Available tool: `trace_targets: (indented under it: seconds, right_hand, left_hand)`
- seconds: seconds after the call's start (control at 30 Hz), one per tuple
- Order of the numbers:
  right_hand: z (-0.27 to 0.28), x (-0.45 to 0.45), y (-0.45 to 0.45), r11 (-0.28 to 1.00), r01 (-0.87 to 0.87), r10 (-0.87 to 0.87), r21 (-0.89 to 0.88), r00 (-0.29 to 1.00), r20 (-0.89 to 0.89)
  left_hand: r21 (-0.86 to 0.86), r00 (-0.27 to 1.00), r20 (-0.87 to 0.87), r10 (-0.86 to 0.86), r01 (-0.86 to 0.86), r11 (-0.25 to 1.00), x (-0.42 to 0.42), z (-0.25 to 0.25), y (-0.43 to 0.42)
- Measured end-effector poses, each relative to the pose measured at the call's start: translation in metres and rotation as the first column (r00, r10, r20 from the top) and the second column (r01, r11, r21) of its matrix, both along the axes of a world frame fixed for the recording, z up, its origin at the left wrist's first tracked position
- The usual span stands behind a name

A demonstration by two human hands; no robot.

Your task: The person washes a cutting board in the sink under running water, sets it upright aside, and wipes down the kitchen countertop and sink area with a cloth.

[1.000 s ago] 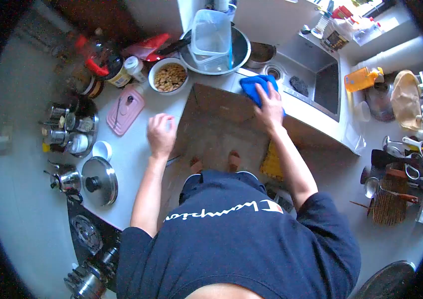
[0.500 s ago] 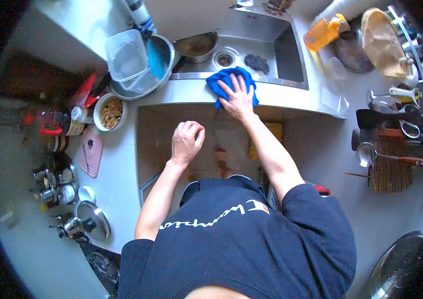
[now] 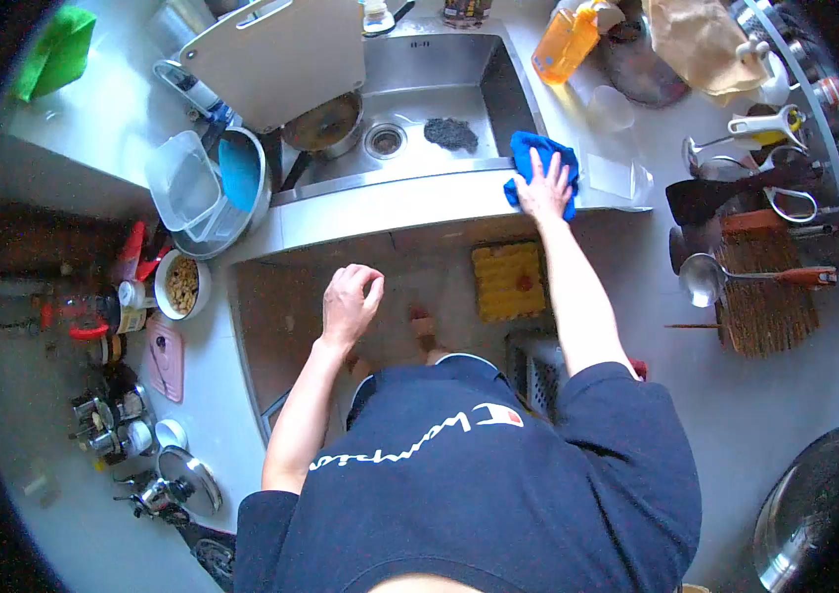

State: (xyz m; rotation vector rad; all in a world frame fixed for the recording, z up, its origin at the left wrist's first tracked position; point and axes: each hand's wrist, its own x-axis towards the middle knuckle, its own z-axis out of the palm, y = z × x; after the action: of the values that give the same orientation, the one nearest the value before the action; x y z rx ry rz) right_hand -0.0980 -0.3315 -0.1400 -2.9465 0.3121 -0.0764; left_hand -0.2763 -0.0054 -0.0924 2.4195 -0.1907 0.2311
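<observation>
My right hand (image 3: 544,190) lies with fingers spread and flat on a crumpled blue cloth (image 3: 522,148), pressing it against the white front ledge (image 3: 390,203) of the counter near the sink's right corner. Some of the cloth is hidden under the palm. My left hand (image 3: 350,304) hangs in the air over the floor, its fingers curled in and nothing visible in them. Behind the ledge is the steel sink (image 3: 419,84), with a dark grey scouring pad (image 3: 451,134) in its basin right of the drain (image 3: 386,141).
A pan (image 3: 325,128) and a cutting board (image 3: 276,64) stand at the sink's left. Farther left are a basin with plastic containers (image 3: 182,183) and a bowl of nuts (image 3: 182,285). An orange bottle (image 3: 566,47) and hanging utensils (image 3: 726,282) are at the right.
My right hand has slid the blue cloth rightward along the ledge, from the sink's middle front to its right corner. My left hand stays curled. The view has shifted, showing more of the cutting board.
</observation>
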Motion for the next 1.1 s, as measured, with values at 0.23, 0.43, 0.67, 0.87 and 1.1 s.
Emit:
trace_targets:
  seconds: [0.23,0.43,0.67,0.87,1.1]
  right_hand:
    - [0.002,-0.048,0.026,0.987,-0.12,0.11,0.104,0.989,0.104]
    - [-0.01,0.015,-0.002,0.978,0.003,-0.052,0.208,0.972,0.23]
    - [-0.011,0.092,-0.022,0.951,0.028,-0.085,0.309,0.982,0.171]
    - [-0.007,0.144,-0.037,0.961,0.082,-0.093,0.265,0.995,0.029]
    - [-0.008,0.165,-0.055,0.965,0.016,-0.028,0.261,0.999,0.042]
  left_hand:
    - [-0.008,0.994,0.032,-0.106,0.106,0.994,0.04,0.011,-0.034]
    - [-0.04,0.991,-0.062,-0.119,0.117,0.992,0.069,0.009,-0.054]
    - [-0.018,0.99,-0.091,-0.11,0.109,0.994,0.081,0.008,-0.055]
    - [0.011,0.993,-0.093,-0.079,0.08,0.997,0.092,0.017,-0.052]
    - [-0.053,0.982,-0.139,-0.124,0.118,0.992,0.11,0.019,-0.041]
